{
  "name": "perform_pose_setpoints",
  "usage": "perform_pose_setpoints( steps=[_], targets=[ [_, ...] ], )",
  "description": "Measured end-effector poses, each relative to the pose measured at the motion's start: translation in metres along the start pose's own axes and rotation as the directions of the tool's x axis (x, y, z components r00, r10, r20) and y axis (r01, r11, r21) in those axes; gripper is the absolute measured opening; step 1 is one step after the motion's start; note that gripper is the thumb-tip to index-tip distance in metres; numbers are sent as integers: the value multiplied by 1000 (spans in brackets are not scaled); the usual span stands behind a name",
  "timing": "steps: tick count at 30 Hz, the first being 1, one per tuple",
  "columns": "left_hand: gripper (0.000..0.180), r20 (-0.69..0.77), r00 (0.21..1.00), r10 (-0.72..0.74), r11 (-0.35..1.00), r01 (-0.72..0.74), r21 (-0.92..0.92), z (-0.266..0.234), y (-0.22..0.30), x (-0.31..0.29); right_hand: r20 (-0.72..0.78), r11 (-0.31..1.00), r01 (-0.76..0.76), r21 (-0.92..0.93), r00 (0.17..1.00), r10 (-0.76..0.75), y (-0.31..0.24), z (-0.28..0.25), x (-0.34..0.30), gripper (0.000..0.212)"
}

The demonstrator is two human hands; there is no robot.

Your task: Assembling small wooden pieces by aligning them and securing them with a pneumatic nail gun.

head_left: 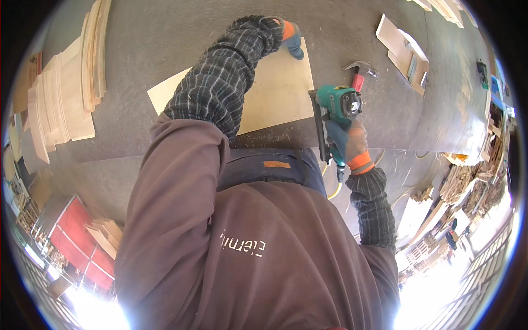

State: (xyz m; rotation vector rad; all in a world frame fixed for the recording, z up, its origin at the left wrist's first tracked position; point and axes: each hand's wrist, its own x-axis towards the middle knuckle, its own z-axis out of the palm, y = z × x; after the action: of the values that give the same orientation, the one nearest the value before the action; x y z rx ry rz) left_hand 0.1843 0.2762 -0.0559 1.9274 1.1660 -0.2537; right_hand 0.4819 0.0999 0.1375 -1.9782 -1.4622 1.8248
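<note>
A thin pale wooden panel lies on the dark work surface in front of me, partly hidden by my left forearm. My left hand, in an orange and blue-grey glove, is at the panel's far right corner. Its fingers bend down onto the wood there; the far side of the grip is hidden. On the right, my gloved right hand is closed round the handle of a teal and black pneumatic nail gun. The gun stands just beyond the panel's right edge, with a yellow air hose at its lower end.
A red-handled claw hammer lies behind the nail gun. Farther right are joined wooden pieces. Stacked thin boards and long strips lie at the left. Piled scrap wood stands beyond the right edge.
</note>
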Motion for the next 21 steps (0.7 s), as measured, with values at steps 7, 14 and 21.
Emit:
perform_pose_setpoints(
  steps=[7, 14, 21],
  targets=[
    [61, 35, 996, -84, 981, 89, -170, -17, 10, -39, 8, 998, 56, 5, 998, -56, 23, 3, -4, 26],
    [62, -30, 993, -114, 988, 110, -111, -13, 12, -32, -15, 997, 65, 45, 998, -64, 26, 5, -1, 28],
    [76, 253, 937, -242, 964, 262, -46, 1, -63, 0, 46, 989, 135, -53, 990, -132, 23, 9, -4, 25]
  ],
)
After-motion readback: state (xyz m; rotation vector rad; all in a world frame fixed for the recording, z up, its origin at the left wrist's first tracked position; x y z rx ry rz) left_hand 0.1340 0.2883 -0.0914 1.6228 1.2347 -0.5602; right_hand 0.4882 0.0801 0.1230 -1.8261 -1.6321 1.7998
